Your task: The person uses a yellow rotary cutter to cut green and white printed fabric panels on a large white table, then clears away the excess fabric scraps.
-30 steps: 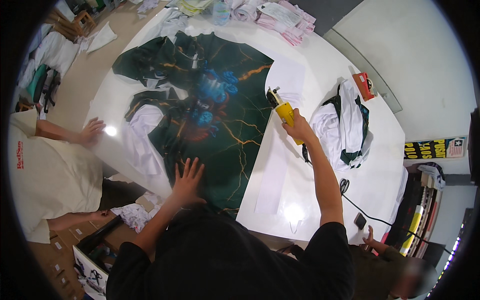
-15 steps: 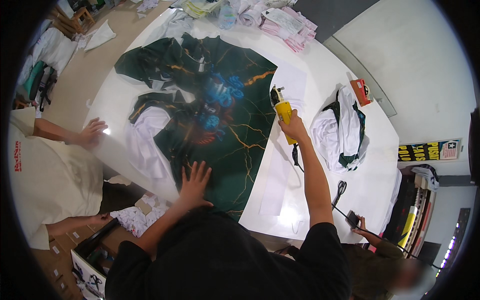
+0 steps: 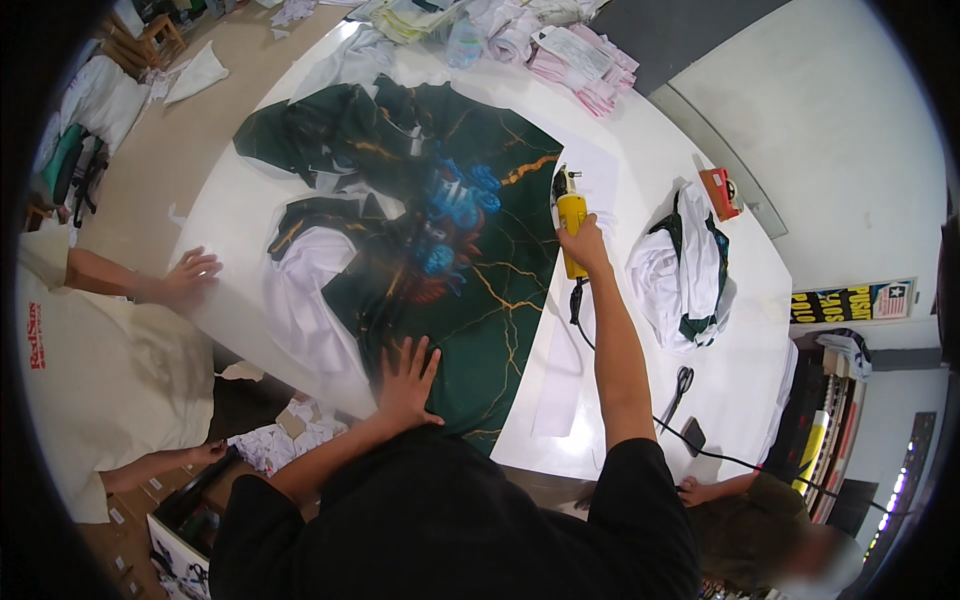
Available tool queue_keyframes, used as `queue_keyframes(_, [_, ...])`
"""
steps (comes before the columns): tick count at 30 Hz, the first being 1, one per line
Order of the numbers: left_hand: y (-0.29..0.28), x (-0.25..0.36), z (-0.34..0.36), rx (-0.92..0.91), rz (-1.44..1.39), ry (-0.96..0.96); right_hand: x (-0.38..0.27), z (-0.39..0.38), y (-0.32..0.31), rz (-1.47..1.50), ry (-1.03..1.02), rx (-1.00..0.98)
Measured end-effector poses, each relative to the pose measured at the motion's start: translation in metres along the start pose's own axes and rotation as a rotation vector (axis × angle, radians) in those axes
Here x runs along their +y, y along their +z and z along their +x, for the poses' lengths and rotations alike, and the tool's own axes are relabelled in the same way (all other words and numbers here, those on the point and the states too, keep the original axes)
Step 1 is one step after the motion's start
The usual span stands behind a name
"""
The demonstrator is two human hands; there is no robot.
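Note:
Dark green fabric (image 3: pixel 490 350) with gold vein lines and a blue figure lies spread over the white table. My left hand (image 3: pixel 408 388) rests flat on its near part, fingers spread. Along the fabric's right edge, my right hand (image 3: pixel 586 246) grips a yellow handheld electric fabric cutter (image 3: pixel 572 212). The cutter's metal head is at the edge near the upper right corner, and a black cord trails from its rear. Whether the blade touches the cloth is too small to tell. White paper (image 3: pixel 556 400) lies beneath the cutter and beside the green fabric.
A white and green fabric bundle (image 3: pixel 680 270), a red tape dispenser (image 3: pixel 720 192), black scissors (image 3: pixel 680 388) and a phone (image 3: pixel 692 434) lie on the right. Folded pink cloth (image 3: pixel 585 65) and a plastic bottle (image 3: pixel 463 42) stand far back. Co-workers' hands (image 3: pixel 190 277) flank the table.
The view has shifted slightly; my hands and the cutter keep nearly the same places on the fabric. At right, a co-worker has let go of the phone, which now lies on the table.

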State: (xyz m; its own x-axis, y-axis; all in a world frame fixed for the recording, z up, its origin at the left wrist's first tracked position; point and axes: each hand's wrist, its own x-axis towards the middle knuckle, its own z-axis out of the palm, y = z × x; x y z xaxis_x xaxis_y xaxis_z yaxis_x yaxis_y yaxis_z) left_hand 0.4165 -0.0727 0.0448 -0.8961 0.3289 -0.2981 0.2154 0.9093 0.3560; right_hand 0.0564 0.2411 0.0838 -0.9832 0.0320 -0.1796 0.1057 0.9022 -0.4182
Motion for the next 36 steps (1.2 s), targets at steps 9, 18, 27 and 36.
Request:
queue_keyframes(9, [-0.007, -0.001, 0.001, -0.049, -0.001, 0.008, -0.015, 0.039, 0.012, -0.006, 0.063, 0.091])
queue_keyframes(18, [-0.010, -0.003, 0.003, -0.090, -0.021, 0.008, -0.026, 0.080, 0.010, 0.010, 0.139, 0.109])
queue_keyframes(27, [-0.011, -0.004, 0.004, -0.116, -0.046, 0.007, -0.032, 0.127, 0.006, 0.050, 0.210, 0.126])
queue_keyframes(36, [-0.013, -0.008, 0.003, -0.053, -0.095, 0.043, -0.028, 0.189, 0.000, 0.097, 0.267, 0.141])
